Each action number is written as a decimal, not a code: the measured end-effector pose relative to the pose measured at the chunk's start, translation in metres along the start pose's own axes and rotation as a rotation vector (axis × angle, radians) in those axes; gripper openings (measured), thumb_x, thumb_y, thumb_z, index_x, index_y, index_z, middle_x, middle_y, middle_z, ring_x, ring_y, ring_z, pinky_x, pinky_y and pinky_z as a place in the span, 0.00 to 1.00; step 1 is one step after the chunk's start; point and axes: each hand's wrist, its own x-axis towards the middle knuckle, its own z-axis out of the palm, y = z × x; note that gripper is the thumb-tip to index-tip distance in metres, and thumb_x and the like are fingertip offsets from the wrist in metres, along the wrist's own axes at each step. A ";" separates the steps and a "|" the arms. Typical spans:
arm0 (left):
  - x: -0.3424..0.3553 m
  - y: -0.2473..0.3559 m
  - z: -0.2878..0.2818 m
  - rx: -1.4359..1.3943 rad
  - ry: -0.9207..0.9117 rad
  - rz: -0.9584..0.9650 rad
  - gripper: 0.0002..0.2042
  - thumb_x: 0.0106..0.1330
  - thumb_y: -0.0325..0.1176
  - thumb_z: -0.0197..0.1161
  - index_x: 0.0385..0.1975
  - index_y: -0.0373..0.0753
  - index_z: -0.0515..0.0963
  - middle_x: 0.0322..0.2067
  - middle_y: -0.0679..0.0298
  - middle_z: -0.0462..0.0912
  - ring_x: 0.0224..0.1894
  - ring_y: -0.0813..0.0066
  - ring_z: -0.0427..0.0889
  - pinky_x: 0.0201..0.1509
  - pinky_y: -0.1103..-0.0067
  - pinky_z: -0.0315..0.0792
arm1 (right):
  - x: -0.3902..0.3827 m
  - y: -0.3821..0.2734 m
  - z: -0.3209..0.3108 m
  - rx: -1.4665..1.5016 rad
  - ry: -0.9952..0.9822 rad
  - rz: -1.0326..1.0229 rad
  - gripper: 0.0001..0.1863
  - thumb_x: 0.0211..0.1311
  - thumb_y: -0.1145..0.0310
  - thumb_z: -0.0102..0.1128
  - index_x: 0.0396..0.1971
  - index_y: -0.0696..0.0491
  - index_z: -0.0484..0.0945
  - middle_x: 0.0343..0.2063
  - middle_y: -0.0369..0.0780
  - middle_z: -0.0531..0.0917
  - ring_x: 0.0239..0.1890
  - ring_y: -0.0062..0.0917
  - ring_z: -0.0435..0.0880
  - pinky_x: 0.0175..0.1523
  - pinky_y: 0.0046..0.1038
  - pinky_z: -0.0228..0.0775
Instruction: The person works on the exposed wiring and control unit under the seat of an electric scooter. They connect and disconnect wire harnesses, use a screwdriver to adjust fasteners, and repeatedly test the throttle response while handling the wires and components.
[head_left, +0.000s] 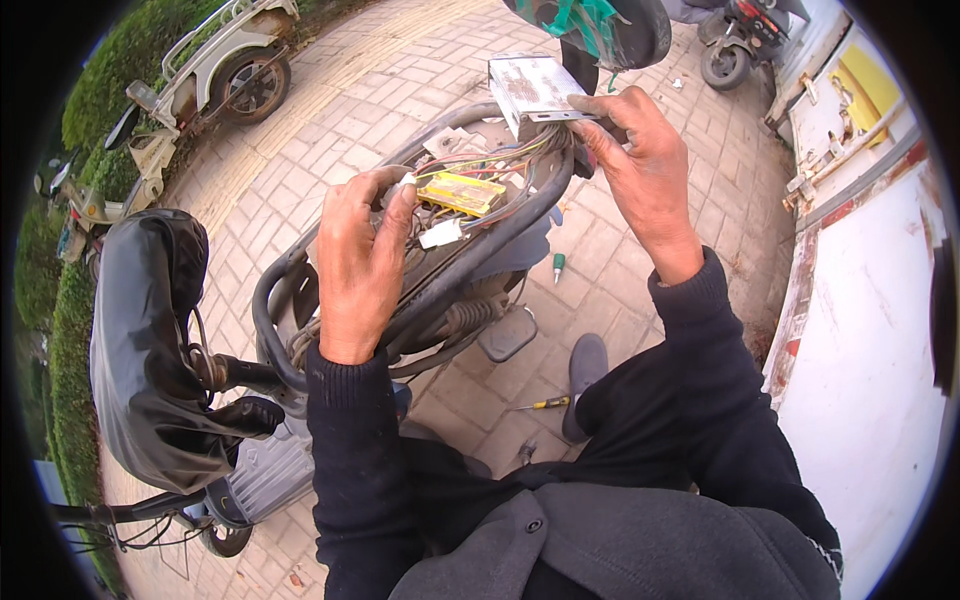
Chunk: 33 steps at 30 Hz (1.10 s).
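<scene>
My right hand (640, 165) grips one end of a silver metal controller box (535, 88) between thumb and fingers. A thick bundle of coloured wires (540, 150) runs from beneath the box, over the scooter's open black tube frame (445, 290). My left hand (357, 255) is closed in a pinch on a small white connector (408, 180) at the wires' other end. Between my hands, a yellow box-shaped part (462, 193) lies in the frame among the wires. Another white connector (441, 234) hangs beside it.
Black handlebar covers (150, 340) stick up at the left. A yellow-handled screwdriver (545, 404) and a small green-handled tool (558, 266) lie on the brick paving by my shoe (588, 380). A white, rust-edged panel (860, 330) stands close at the right. Other vehicles are parked farther off.
</scene>
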 end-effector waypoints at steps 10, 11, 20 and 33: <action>-0.003 -0.002 -0.014 -0.217 -0.139 -0.158 0.16 0.63 0.30 0.73 0.49 0.32 0.84 0.40 0.60 0.84 0.41 0.73 0.79 0.49 0.77 0.73 | -0.009 -0.009 0.038 -0.320 0.156 -0.143 0.09 0.60 0.69 0.71 0.37 0.52 0.81 0.32 0.39 0.83 0.31 0.38 0.84 0.34 0.33 0.73; -0.002 -0.003 -0.012 -0.247 -0.119 -0.173 0.16 0.63 0.30 0.73 0.48 0.32 0.84 0.39 0.60 0.84 0.40 0.74 0.79 0.48 0.77 0.73 | -0.009 -0.007 0.038 -0.297 0.146 -0.133 0.09 0.60 0.70 0.71 0.37 0.52 0.79 0.32 0.39 0.83 0.32 0.38 0.84 0.35 0.34 0.73; -0.003 -0.004 -0.012 -0.294 -0.168 -0.245 0.16 0.66 0.22 0.69 0.53 0.29 0.79 0.40 0.67 0.80 0.41 0.83 0.78 0.47 0.84 0.75 | -0.006 -0.017 0.027 -0.275 0.034 -0.116 0.13 0.62 0.68 0.68 0.45 0.54 0.82 0.35 0.40 0.82 0.40 0.39 0.81 0.42 0.38 0.74; -0.006 -0.005 -0.011 -0.126 -0.041 -0.029 0.20 0.61 0.21 0.70 0.54 0.33 0.77 0.43 0.62 0.83 0.41 0.78 0.80 0.47 0.80 0.76 | 0.001 -0.074 0.060 0.016 -0.314 -0.530 0.16 0.59 0.70 0.69 0.47 0.58 0.84 0.40 0.43 0.83 0.47 0.40 0.80 0.59 0.38 0.69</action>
